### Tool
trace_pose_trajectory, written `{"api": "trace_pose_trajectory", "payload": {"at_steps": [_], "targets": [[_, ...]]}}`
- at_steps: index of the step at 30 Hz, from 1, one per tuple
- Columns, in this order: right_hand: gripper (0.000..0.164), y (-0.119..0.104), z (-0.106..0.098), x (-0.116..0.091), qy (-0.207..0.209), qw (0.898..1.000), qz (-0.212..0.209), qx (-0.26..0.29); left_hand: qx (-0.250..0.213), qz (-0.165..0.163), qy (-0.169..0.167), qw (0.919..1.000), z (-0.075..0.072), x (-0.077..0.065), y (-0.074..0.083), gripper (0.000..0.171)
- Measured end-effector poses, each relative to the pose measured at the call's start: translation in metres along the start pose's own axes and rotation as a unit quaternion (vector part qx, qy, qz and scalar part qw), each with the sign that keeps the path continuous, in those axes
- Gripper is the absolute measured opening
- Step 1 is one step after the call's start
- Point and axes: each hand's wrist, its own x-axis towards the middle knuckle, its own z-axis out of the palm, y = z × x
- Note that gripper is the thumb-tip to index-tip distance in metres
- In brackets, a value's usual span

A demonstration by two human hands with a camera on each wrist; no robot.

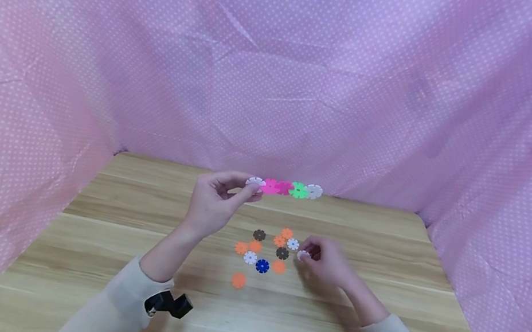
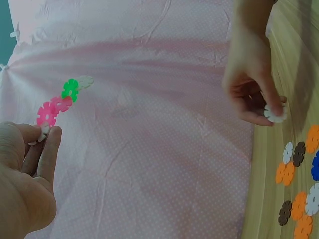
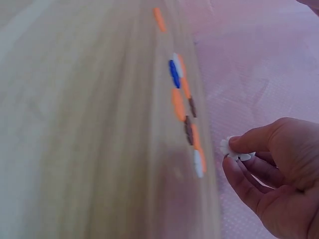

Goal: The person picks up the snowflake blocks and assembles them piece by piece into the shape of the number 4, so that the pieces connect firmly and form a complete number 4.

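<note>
My left hand [image 1: 212, 204] is raised over the far part of the table and pinches the white end of a chain of notched plastic discs [image 1: 270, 186]. From that end the chain runs through two pink discs and a green disc [image 2: 70, 90] to another white one. Lower and to the right, my right hand [image 1: 330, 264] pinches a white notched disc [image 3: 233, 147] between thumb and fingers, just above the table. Whether a second white piece is joined to it, I cannot tell. The fingers partly cover it.
Loose discs lie on the wooden table [image 1: 133, 214] between the hands: several orange ones [image 1: 238, 280], two brown [image 1: 259, 235], two white [image 1: 250, 257] and a blue one [image 1: 262, 266]. Pink dotted cloth [image 1: 276, 104] encloses the table's back and sides.
</note>
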Motion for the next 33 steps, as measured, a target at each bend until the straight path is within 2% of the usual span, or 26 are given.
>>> {"api": "trace_pose_trajectory", "payload": {"at_steps": [7,10,15,21,26,33], "targets": [[0.007,-0.015,-0.029,0.004,0.063,0.997,-0.043,0.011,0.006,0.000,0.005,1.0000,0.001,-0.001,0.002,0.013],[0.009,-0.026,-0.043,0.005,0.089,0.994,-0.054,0.033,0.003,0.008,0.007,0.9999,0.001,0.000,0.003,0.013],[0.011,-0.042,-0.062,0.005,0.132,0.987,-0.069,0.060,-0.004,0.016,0.006,0.9998,0.002,-0.001,0.003,0.013],[0.013,-0.058,-0.077,0.001,0.174,0.976,-0.090,0.092,-0.007,0.002,0.007,0.9999,0.003,-0.003,0.004,0.014],[0.013,-0.075,-0.085,-0.001,0.214,0.959,-0.129,0.137,-0.002,-0.001,0.009,1.0000,0.003,-0.003,0.004,0.015],[0.016,-0.093,-0.088,0.001,0.256,0.918,-0.185,0.241,-0.003,0.015,0.005,0.9999,0.001,-0.001,0.002,0.014]]}}
